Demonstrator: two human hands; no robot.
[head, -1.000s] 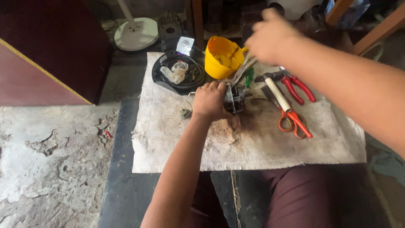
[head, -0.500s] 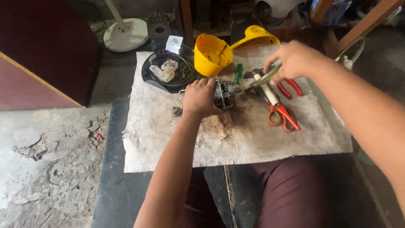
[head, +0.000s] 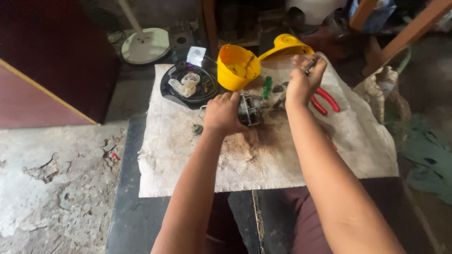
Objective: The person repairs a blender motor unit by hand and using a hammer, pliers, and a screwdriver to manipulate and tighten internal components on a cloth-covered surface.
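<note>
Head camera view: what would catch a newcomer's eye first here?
Probably the two bright yellow plastic housings at the far edge of a stained white cloth. Just before them the left hand grips a small metal motor, and the right hand lifts a slim tool above red-handled pliers. Left of the yellow parts sits a round black cover.

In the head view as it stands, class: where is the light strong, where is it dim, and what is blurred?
Head view: daylight falls evenly on the white cloth; the upper left and top edge sit in deep shade; the small tool in the right hand is slightly blurred; the left hand on the metal motor part is sharp.
</note>
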